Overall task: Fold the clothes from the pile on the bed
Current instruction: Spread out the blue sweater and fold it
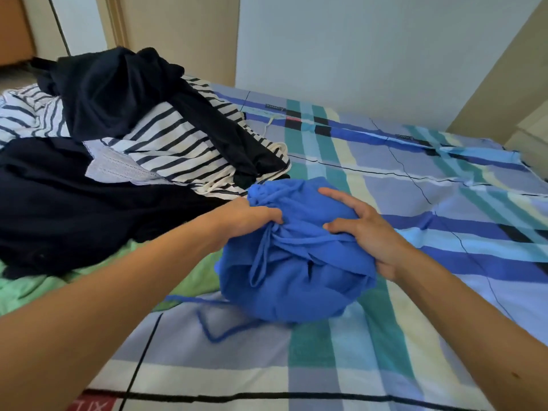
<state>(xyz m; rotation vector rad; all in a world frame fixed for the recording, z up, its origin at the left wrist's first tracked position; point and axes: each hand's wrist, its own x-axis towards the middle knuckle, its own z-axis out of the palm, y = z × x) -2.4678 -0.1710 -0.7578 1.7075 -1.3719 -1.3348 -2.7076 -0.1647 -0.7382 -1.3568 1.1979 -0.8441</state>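
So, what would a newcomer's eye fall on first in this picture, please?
The bright blue garment, bunched up in the middle of the bed, stands out first; the left hand grips its left side and the right hand holds its right. Behind it to the left, dark clothes lie piled over a striped top on the checked bedsheet.
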